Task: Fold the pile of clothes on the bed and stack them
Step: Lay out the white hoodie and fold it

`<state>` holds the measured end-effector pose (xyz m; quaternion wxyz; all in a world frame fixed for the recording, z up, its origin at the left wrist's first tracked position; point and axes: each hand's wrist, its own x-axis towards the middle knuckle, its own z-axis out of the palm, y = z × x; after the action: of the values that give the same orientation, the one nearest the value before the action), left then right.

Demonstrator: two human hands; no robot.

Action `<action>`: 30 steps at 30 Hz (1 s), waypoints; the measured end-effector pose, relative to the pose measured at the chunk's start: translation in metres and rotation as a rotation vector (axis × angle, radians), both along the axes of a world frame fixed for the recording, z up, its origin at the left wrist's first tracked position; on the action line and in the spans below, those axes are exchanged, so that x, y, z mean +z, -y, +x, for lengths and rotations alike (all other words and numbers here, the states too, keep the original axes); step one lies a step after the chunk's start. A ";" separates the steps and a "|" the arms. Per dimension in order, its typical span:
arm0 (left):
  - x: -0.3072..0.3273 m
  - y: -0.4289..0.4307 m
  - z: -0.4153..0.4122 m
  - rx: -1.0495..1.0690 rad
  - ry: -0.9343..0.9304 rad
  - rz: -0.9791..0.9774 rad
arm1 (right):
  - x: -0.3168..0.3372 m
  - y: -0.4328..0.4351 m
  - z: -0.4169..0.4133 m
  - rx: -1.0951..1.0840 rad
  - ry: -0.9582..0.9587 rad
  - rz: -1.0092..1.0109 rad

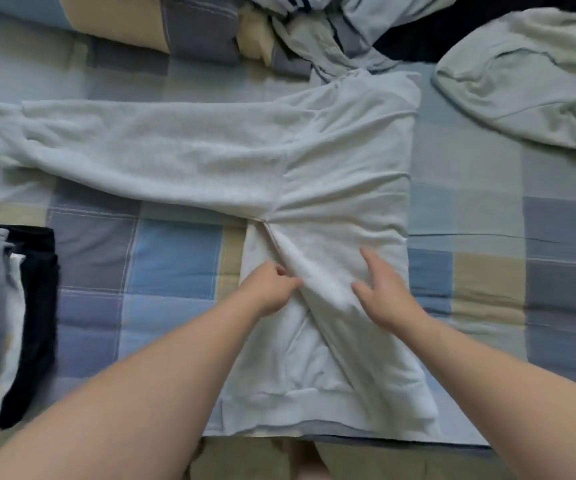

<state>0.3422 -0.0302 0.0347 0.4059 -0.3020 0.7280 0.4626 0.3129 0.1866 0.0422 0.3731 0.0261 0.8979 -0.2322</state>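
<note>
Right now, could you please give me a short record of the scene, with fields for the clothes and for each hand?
sweatshirt: white, flat on the quilt, one sleeve stretched out to the left
left hand: pinches a fold of the sweatshirt
right hand: fingers straight, touching the sweatshirt
stack: folded dark and light clothes, near left
pile: unfolded clothes, beyond the sweatshirt
pale garment: crumpled, far right

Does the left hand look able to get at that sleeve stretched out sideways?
Probably yes: the sleeve lies uncovered on the quilt, but the left hand pinches a fold of the sweatshirt and must let go first.
</note>
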 end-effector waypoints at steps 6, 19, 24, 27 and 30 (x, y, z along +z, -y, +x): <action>-0.018 -0.066 0.067 0.243 0.233 0.144 | -0.019 -0.072 0.075 -0.070 0.053 0.008; -0.040 -0.148 0.124 0.308 0.213 0.194 | -0.026 -0.123 0.171 -0.483 0.081 -0.161; -0.055 -0.172 0.149 0.336 0.119 0.063 | -0.036 -0.130 0.178 -0.498 0.015 -0.178; -0.052 -0.183 0.154 0.308 0.059 -0.017 | -0.038 -0.133 0.182 -0.501 -0.012 -0.230; -0.049 -0.182 0.156 0.329 0.035 -0.032 | -0.033 -0.136 0.187 -0.482 -0.017 -0.246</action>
<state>0.4983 0.1520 -0.0140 0.3324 -0.4316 0.6688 0.5060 0.4999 0.3225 0.0094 0.2999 0.1916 0.8339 -0.4219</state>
